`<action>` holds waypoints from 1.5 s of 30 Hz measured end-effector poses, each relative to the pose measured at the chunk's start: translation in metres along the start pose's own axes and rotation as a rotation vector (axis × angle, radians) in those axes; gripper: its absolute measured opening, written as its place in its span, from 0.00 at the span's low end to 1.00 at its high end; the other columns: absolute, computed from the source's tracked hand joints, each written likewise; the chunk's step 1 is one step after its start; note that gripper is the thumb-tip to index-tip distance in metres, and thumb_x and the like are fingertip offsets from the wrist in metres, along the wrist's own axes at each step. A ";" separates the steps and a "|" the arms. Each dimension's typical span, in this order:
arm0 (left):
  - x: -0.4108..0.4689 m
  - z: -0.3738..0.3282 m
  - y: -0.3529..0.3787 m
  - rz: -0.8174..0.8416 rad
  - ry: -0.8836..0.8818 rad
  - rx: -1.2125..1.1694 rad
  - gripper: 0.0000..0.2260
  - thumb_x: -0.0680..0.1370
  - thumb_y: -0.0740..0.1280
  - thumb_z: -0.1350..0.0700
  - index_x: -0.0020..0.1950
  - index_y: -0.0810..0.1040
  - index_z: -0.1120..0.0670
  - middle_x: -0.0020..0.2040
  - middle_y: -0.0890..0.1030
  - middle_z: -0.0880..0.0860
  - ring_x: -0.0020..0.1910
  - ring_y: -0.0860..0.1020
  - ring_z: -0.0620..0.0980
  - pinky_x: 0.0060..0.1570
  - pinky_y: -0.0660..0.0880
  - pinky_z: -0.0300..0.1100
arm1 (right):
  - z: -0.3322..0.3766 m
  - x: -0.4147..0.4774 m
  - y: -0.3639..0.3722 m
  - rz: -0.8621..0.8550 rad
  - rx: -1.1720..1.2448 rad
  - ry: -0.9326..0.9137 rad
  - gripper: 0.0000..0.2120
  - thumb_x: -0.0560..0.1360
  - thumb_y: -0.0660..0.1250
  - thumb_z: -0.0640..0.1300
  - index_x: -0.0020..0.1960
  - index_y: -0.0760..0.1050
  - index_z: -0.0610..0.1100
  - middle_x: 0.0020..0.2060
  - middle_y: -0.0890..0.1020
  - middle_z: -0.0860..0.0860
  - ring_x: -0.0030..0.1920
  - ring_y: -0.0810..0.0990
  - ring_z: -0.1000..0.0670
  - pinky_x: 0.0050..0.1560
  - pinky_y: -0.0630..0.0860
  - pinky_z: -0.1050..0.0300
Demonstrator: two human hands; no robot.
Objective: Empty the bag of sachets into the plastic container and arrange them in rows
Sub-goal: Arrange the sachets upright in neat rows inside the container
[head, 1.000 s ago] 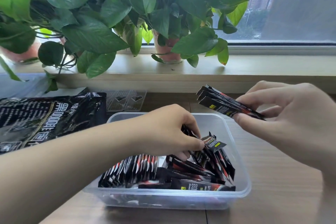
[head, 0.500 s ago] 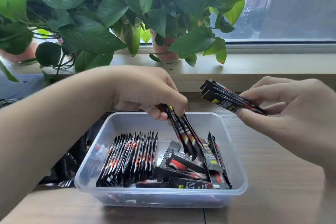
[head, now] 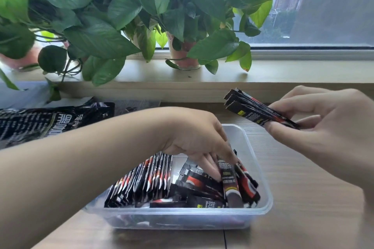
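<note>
The wooden table (head: pixel 303 198) is carrying everything as it was half a second ago, and the potted pothos plants (head: pixel 121 16) are sitting on the windowsill (head: pixel 283 75) behind it. The black bag (head: pixel 50 121) is lying flat at the far left of the table, showing again now that the left forearm has dropped. The clear plastic container (head: pixel 268 198) is sitting in the middle near the front edge, just right of the bag.

The left hand (head: pixel 194 139), which was lifting a few sachets above the container, has come down inside it. Its wrist is bending downward over the far rim and its fingers (head: pixel 210 166) are reaching fairly straight into the loose sachets (head: pixel 202 202) lying jumbled in the container's right half; the tips are touching them, but motion blur is hiding whether any sachet is being pinched.

The right hand (head: pixel 323 131) is staying raised to the right of the container, above the table. It is pinching a small bundle of sachets (head: pixel 257 109) between thumb and curled fingers, the bundle's free ends pointing up and left.

The row of sachets (head: pixel 145 180) is standing on edge in the container's left half, packed side by side, just beside the left hand
</note>
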State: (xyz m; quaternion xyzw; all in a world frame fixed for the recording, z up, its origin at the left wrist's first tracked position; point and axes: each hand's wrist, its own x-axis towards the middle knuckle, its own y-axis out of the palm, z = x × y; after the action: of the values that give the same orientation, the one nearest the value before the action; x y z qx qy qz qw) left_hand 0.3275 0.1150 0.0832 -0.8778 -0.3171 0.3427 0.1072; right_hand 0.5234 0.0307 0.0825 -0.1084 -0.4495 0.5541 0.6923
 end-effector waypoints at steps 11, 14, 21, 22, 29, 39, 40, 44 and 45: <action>-0.005 0.033 0.005 -0.146 0.126 -0.116 0.05 0.76 0.72 0.69 0.47 0.78 0.62 0.41 0.87 0.60 0.43 0.87 0.56 0.46 0.84 0.42 | 0.007 0.000 0.003 0.032 -0.010 -0.031 0.10 0.66 0.75 0.47 0.43 0.83 0.62 0.41 0.84 0.59 0.35 0.83 0.55 0.32 0.70 0.73; -0.002 0.033 0.005 -0.128 0.178 -0.103 0.03 0.77 0.71 0.67 0.46 0.81 0.61 0.40 0.87 0.57 0.43 0.87 0.55 0.47 0.84 0.41 | 0.007 0.000 0.005 0.035 -0.017 -0.046 0.10 0.67 0.75 0.48 0.42 0.83 0.63 0.42 0.84 0.59 0.35 0.83 0.54 0.32 0.73 0.70; -0.013 0.038 -0.033 -0.316 0.222 0.592 0.03 0.74 0.73 0.60 0.45 0.86 0.52 0.34 0.85 0.42 0.32 0.82 0.33 0.37 0.77 0.27 | 0.004 0.001 0.005 0.030 -0.009 -0.052 0.08 0.67 0.75 0.52 0.44 0.83 0.63 0.43 0.84 0.60 0.37 0.83 0.54 0.34 0.77 0.61; -0.016 0.039 -0.034 -0.319 0.220 0.720 0.04 0.73 0.75 0.55 0.47 0.86 0.50 0.31 0.82 0.35 0.30 0.78 0.29 0.31 0.70 0.22 | 0.004 0.001 0.005 0.028 -0.008 -0.052 0.08 0.67 0.76 0.52 0.44 0.83 0.63 0.43 0.84 0.59 0.36 0.83 0.54 0.34 0.77 0.59; -0.013 0.047 -0.014 -0.258 0.207 1.080 0.26 0.69 0.74 0.34 0.58 0.83 0.52 0.46 0.85 0.45 0.42 0.81 0.44 0.42 0.80 0.42 | 0.008 0.002 0.010 0.063 0.001 -0.053 0.08 0.67 0.75 0.46 0.42 0.84 0.59 0.41 0.84 0.59 0.38 0.83 0.55 0.35 0.76 0.64; -0.003 0.046 -0.014 -0.117 0.190 0.620 0.19 0.69 0.80 0.48 0.58 0.82 0.47 0.47 0.86 0.39 0.36 0.79 0.35 0.35 0.71 0.30 | 0.007 0.003 0.011 0.052 -0.016 -0.054 0.07 0.67 0.74 0.48 0.42 0.84 0.59 0.42 0.84 0.58 0.39 0.82 0.52 0.37 0.76 0.56; -0.002 0.047 -0.012 -0.077 0.197 0.583 0.17 0.70 0.79 0.51 0.58 0.82 0.48 0.48 0.87 0.40 0.34 0.79 0.33 0.34 0.71 0.28 | 0.007 0.003 0.011 0.053 -0.017 -0.054 0.07 0.67 0.74 0.48 0.42 0.84 0.59 0.42 0.84 0.58 0.39 0.82 0.53 0.37 0.76 0.56; -0.004 0.043 -0.011 -0.056 0.184 0.477 0.11 0.75 0.72 0.61 0.56 0.84 0.51 0.49 0.88 0.44 0.39 0.83 0.34 0.44 0.79 0.31 | 0.008 0.003 0.011 0.067 -0.012 -0.048 0.07 0.67 0.74 0.48 0.43 0.84 0.59 0.42 0.84 0.59 0.40 0.82 0.53 0.37 0.76 0.56; -0.005 0.043 -0.012 -0.113 0.183 0.510 0.10 0.76 0.70 0.62 0.55 0.84 0.51 0.48 0.88 0.44 0.41 0.83 0.35 0.49 0.80 0.35 | 0.008 0.003 0.011 0.067 -0.009 -0.047 0.08 0.67 0.74 0.48 0.43 0.84 0.59 0.42 0.84 0.59 0.39 0.82 0.53 0.37 0.76 0.56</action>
State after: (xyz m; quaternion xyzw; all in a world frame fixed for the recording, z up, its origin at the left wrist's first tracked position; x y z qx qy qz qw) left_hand 0.2899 0.1200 0.0594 -0.8308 -0.2579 0.3240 0.3718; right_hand 0.5097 0.0347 0.0814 -0.1134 -0.4641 0.5773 0.6621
